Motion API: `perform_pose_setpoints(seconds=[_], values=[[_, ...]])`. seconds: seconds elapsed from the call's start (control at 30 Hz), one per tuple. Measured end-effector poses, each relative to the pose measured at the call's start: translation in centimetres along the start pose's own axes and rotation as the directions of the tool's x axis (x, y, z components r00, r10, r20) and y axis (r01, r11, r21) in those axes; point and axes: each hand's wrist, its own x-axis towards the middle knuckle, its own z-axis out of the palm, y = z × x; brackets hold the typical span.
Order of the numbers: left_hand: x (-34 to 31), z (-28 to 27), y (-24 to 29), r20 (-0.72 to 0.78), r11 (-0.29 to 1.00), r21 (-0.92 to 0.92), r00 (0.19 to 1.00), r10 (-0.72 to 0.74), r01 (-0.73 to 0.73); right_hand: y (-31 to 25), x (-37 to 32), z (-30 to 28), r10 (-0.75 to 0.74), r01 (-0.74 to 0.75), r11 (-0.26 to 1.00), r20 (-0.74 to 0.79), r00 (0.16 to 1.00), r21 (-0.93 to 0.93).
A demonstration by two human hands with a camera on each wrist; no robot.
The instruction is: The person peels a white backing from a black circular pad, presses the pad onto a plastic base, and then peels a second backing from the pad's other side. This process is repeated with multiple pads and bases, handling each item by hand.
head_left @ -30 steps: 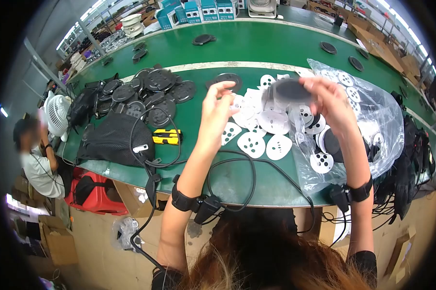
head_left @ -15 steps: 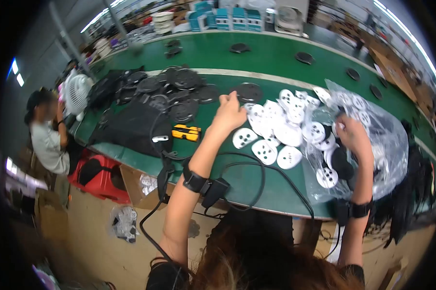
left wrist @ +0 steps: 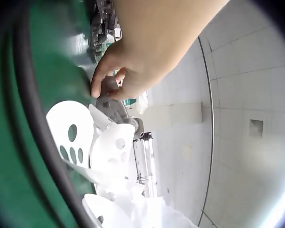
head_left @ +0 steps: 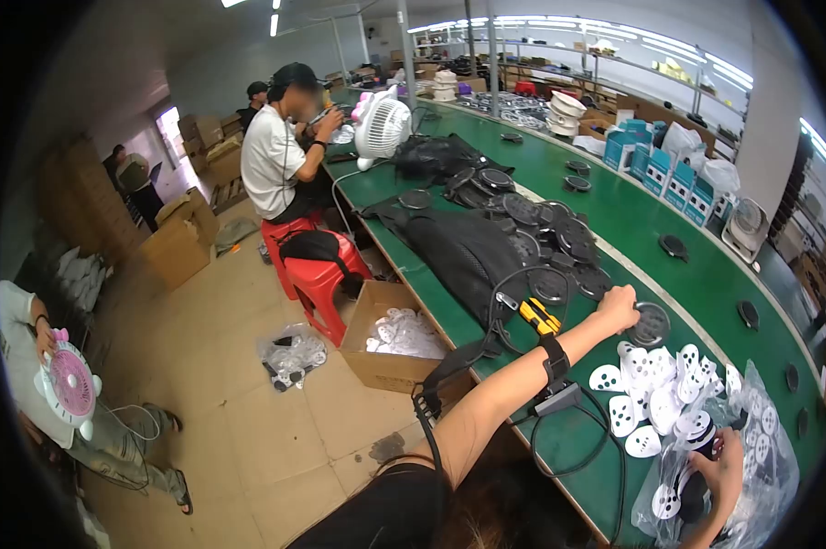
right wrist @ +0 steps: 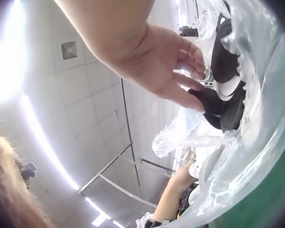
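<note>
My left hand (head_left: 625, 311) reaches out over the green table (head_left: 706, 274), its curled fingers at the rim of a black round disc (head_left: 653, 325). In the left wrist view the left hand (left wrist: 107, 85) pinches at that grey-black disc (left wrist: 111, 105), just past white perforated plates (left wrist: 71, 135). A heap of the same white plates (head_left: 655, 403) lies between my hands. My right hand (head_left: 713, 457) is inside a clear plastic bag (head_left: 770, 467). In the right wrist view the right hand (right wrist: 197, 78) has thumb and fingers curled on a black disc (right wrist: 225, 52) among others in the bag (right wrist: 256, 142).
A pile of black discs (head_left: 541, 229), a black mesh bag (head_left: 468, 247) and a yellow tool (head_left: 541, 317) lie left of my left hand. A cardboard box (head_left: 390, 343) and red stools (head_left: 317, 265) stand on the floor. A seated person (head_left: 275, 156) works by a white fan (head_left: 381, 123).
My head has swung left, bringing the floor and other workers into view. Both hands came down from a raised black disc: the left to a disc on the table, the right into the bag.
</note>
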Motion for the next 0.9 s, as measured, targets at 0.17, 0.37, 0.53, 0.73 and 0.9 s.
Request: perform_pose_setpoints(seconds=[0.17,0.37,0.53,0.73,0.9], values=[[-1.2,-2.2,1.5,0.144,0.863,-0.497,0.989,-0.023,0.092,-3.1,0.1,-0.7,0.112,-0.154,0.978,0.264,0.958,0.144],[-3.5,-3.2,4.0,0.28,0.594,-0.785,0.956,0.087,0.176,4.1,1.9,2.8,0.215,-0.201,0.918,-0.003,0.977,0.341],[-4.9,-3.4,4.2,0.365,0.195,-0.924,0.911,0.194,0.329,9.4,3.0,1.5,0.075,0.014,0.97,-0.354,0.932,0.241],[-6.1,-3.7,4.8,0.419,0.105,-0.908,0.872,0.253,0.406,-1.1,0.7,-0.4,0.423,0.042,0.763,-0.548,0.721,0.645],[-8.2,-3.3,6.8,0.519,0.263,-0.847,0.826,0.218,0.463,-5.3,0.0,-1.4,0.241,0.128,0.416,-0.245,0.939,0.9]])
